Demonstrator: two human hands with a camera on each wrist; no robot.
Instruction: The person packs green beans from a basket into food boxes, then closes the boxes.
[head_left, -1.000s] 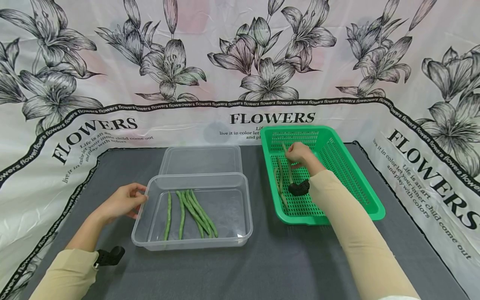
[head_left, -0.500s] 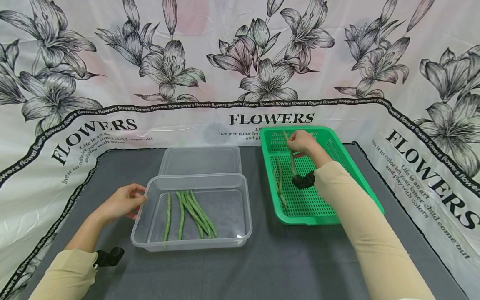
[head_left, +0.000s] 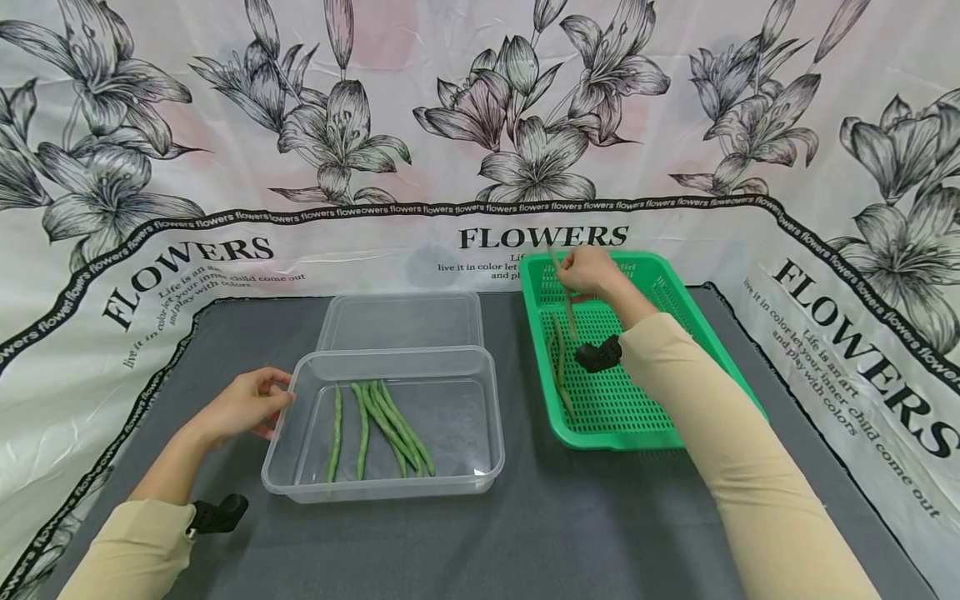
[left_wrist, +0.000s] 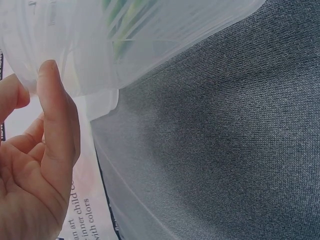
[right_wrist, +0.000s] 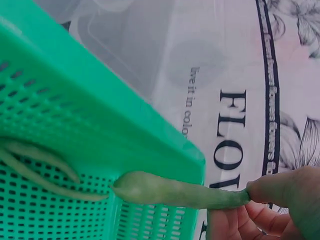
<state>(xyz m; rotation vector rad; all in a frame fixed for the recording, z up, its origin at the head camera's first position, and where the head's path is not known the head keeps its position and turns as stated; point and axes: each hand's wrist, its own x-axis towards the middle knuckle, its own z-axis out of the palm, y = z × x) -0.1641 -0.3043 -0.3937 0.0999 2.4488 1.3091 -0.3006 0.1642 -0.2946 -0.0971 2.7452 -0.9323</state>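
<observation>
My right hand (head_left: 588, 271) pinches a pale green bean (head_left: 567, 304) by one end, over the far left part of a green plastic basket (head_left: 660, 442). In the right wrist view the bean (right_wrist: 165, 191) hangs between thumb and fingers, its free end pointing into the basket. A few beans (head_left: 561, 358) lie along the basket's left side. My left hand (head_left: 243, 404) holds the left rim of a clear plastic box (head_left: 465, 485), with thumb and finger at the rim in the left wrist view. Several green beans (head_left: 390, 421) lie inside the box.
Behind the box lies a clear plastic lid (head_left: 405, 321) on the grey cloth (head_left: 450, 550). A white flower-printed sheet (head_left: 375, 242) rises behind and at the sides. The basket's raised wall stands to the right of the box.
My right hand has lifted the bean up from the basket floor, first drifting right, then back left towards the basket's far left corner. My left hand and the box stay put.
</observation>
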